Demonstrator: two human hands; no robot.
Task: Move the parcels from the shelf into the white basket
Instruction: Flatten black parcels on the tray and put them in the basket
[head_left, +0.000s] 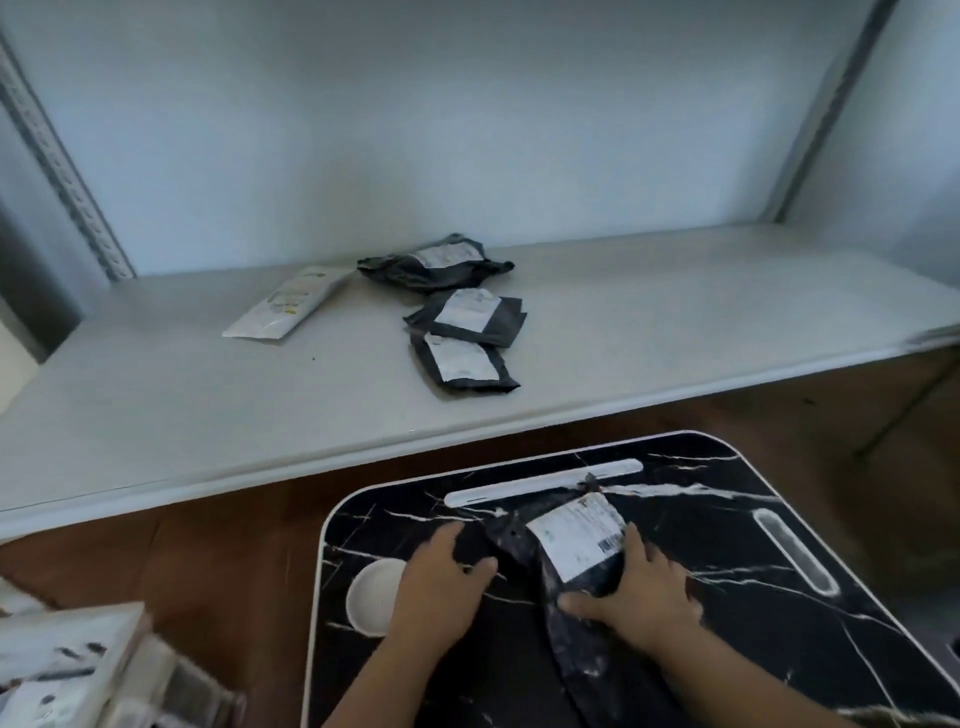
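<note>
Head view: both hands hold a dark parcel (563, 566) on the black marble-patterned tabletop (727, 519) at 6 o'clock. The left hand (441, 587) lies with fingers spread flat beside the parcel's left end, touching it; the right hand (639, 587) curls its fingers round the right edge by the white label. On the white shelf (675, 322) at 12 o'clock lie three dark parcels (462, 317) and a white parcel (291, 306) just left of them.
</note>
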